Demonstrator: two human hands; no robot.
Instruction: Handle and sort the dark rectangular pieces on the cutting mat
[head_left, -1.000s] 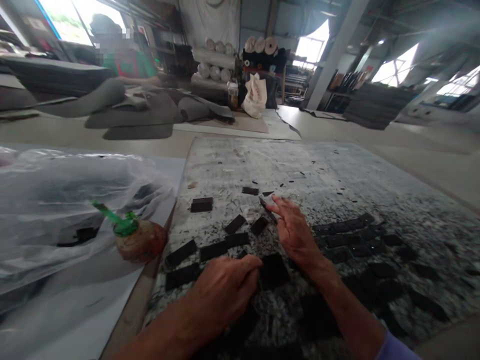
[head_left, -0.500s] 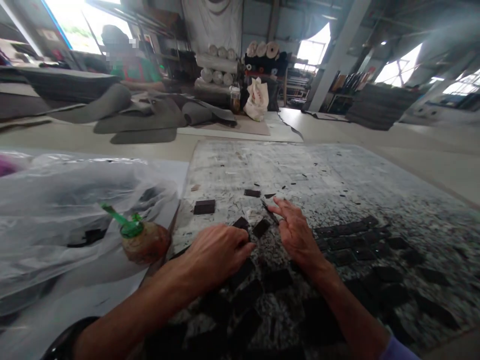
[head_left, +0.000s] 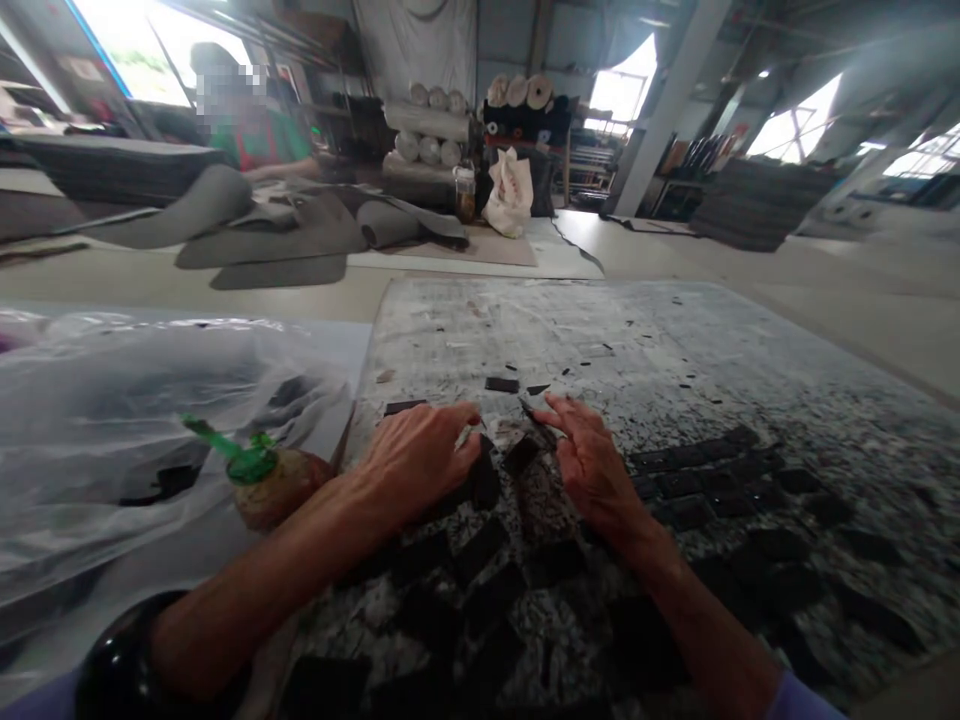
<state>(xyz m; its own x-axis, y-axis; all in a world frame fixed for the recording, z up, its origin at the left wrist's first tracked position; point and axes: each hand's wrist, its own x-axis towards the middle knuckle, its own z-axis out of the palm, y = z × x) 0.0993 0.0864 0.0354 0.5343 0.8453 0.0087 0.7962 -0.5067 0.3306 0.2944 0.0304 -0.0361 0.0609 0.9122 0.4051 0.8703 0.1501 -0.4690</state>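
Setting: we look down at a large scored mat on a workshop table, its surface full of cut marks and scraps.
Left hand: the left hand lies palm down, fingers bent over loose dark rectangular pieces. It seems to weigh them down so they do not slide. We cannot tell whether the fingers pinch one.
Right hand: the right hand rests just beside it, thumb and forefinger together on a thin dark tool. The tool is held low and nearly flat, close to the mat.
Pieces: they lie scattered between and below both hands, some overlapping.
Sorted area: to the right, similar pieces sit in neat rows, probably laid edge to edge to keep them apart from the loose ones.
Left side: a bottle with a green cap lies tilted against a clear plastic bag, near the mat's edge.
Background: another person works well apart, with rolls of material stacked behind.
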